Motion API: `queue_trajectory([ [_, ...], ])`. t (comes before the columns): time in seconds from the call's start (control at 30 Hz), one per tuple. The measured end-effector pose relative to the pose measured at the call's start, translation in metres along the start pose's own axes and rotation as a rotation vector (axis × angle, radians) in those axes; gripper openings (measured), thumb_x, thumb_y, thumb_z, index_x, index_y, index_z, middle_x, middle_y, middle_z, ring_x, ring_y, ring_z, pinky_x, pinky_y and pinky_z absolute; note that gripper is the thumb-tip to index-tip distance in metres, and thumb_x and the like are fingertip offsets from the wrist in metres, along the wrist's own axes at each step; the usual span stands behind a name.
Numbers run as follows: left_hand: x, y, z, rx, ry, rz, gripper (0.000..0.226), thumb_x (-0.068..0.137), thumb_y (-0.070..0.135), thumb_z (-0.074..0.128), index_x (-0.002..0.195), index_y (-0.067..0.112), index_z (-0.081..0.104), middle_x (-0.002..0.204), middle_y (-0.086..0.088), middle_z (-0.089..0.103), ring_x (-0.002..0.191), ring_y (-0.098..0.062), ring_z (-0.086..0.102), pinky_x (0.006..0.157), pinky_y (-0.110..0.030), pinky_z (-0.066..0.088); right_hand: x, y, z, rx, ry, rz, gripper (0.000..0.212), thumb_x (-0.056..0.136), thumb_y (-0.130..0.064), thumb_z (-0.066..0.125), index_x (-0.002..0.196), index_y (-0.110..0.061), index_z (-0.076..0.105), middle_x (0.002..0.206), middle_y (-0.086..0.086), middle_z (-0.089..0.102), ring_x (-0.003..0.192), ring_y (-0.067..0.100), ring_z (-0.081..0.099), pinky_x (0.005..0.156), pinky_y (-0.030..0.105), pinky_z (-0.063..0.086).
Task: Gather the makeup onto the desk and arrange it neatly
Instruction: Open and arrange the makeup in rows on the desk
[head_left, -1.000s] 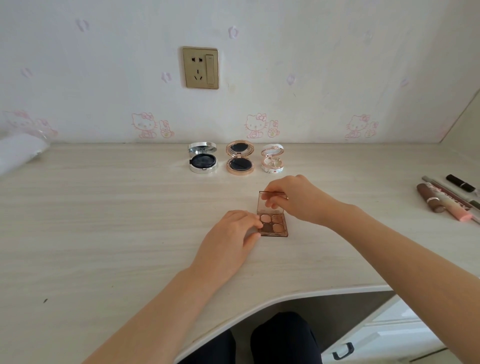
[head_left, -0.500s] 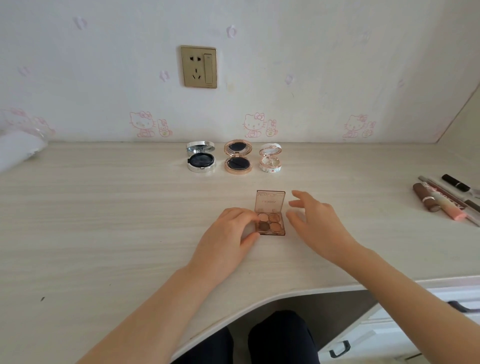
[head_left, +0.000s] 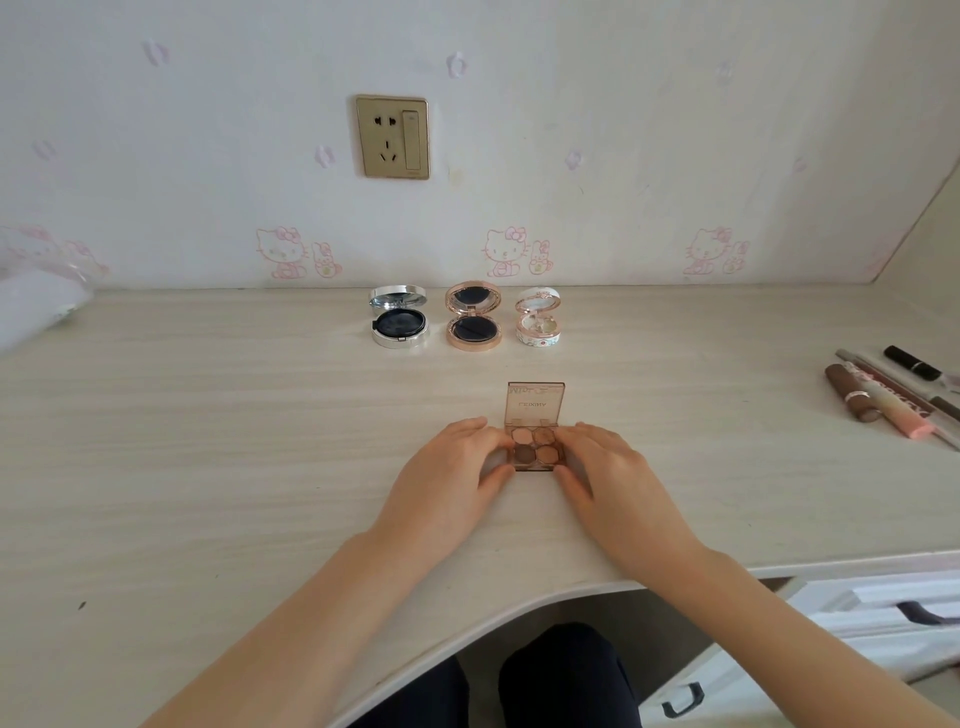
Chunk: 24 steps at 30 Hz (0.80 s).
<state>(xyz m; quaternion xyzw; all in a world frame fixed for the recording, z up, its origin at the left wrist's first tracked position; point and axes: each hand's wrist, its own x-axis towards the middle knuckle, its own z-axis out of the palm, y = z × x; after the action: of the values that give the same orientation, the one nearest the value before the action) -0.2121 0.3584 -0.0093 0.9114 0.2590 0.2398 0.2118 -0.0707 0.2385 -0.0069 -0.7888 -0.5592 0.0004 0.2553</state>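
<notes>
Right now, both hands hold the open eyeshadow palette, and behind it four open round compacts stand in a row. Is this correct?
Not four: the head view shows three open round compacts in the row, the silver compact, the rose-gold compact and the white compact. The rest is right: the left hand and the right hand hold the open eyeshadow palette in front of them.

An open eyeshadow palette (head_left: 535, 449) lies on the surface (head_left: 208, 441) near the middle of its front edge, its clear lid standing up. The left hand (head_left: 449, 473) and right hand (head_left: 613, 470) pinch its base from either side, fingers (head_left: 485, 434) at the far corners and thumbs at the near ones. Along the back edge, a silver compact (head_left: 399, 326), a rose-gold compact (head_left: 472, 326) and a white compact (head_left: 538, 326) stand open in a row. Several lip tubes (head_left: 852, 399) lie at the right edge.
</notes>
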Motion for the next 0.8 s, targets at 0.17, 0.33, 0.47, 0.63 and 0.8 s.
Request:
queue_trajectory([
  [0.17, 0.009, -0.013, -0.014, 0.058, -0.053, 0.001, 0.028, 0.092, 0.025, 0.058, 0.119, 0.029, 0.062, 0.129, 0.006, 0.059, 0.135, -0.006, 0.037, 0.106, -0.028, 0.036, 0.013, -0.008, 0.005, 0.012, -0.009, -0.029, 0.038, 0.094, -0.014, 0.053, 0.132, -0.011, 0.053, 0.130, 0.002, 0.058, 0.124, 0.020, 0.046, 0.104, 0.023, 0.033],
  [0.33, 0.010, -0.037, -0.031, 0.066, -0.031, -0.053, 0.027, 0.090, 0.022, 0.062, 0.116, 0.026, 0.066, 0.126, 0.000, 0.062, 0.128, -0.013, 0.048, 0.102, -0.033, 0.040, 0.040, -0.027, 0.019, 0.022, -0.048, -0.051, 0.034, 0.094, -0.014, 0.050, 0.127, -0.014, 0.056, 0.126, 0.001, 0.060, 0.120, 0.023, 0.047, 0.100, 0.029, 0.039],
  [0.47, 0.011, -0.056, -0.046, 0.076, 0.027, -0.095, 0.026, 0.088, 0.017, 0.064, 0.114, 0.020, 0.068, 0.116, 0.000, 0.066, 0.115, -0.017, 0.056, 0.095, -0.027, 0.042, 0.066, -0.047, 0.033, 0.026, -0.097, -0.053, 0.031, 0.094, -0.015, 0.047, 0.124, -0.014, 0.056, 0.125, 0.001, 0.058, 0.120, 0.023, 0.044, 0.097, 0.032, 0.039],
  [0.63, 0.017, -0.082, -0.058, 0.053, 0.072, -0.157, 0.025, 0.089, 0.015, 0.063, 0.112, 0.022, 0.067, 0.111, 0.003, 0.069, 0.104, -0.018, 0.062, 0.089, -0.030, 0.046, 0.096, -0.065, 0.050, 0.014, -0.122, -0.069, 0.031, 0.094, -0.016, 0.047, 0.124, -0.012, 0.055, 0.125, 0.003, 0.058, 0.121, 0.023, 0.043, 0.095, 0.034, 0.040],
  [0.8, 0.028, -0.101, -0.062, 0.050, 0.119, -0.185, 0.025, 0.088, 0.013, 0.063, 0.111, 0.020, 0.068, 0.110, 0.000, 0.070, 0.103, -0.021, 0.063, 0.090, -0.034, 0.048, 0.119, -0.074, 0.061, -0.007, -0.148, -0.071, 0.029, 0.095, -0.017, 0.047, 0.122, -0.009, 0.055, 0.124, 0.007, 0.057, 0.121, 0.026, 0.043, 0.095, 0.036, 0.040],
])
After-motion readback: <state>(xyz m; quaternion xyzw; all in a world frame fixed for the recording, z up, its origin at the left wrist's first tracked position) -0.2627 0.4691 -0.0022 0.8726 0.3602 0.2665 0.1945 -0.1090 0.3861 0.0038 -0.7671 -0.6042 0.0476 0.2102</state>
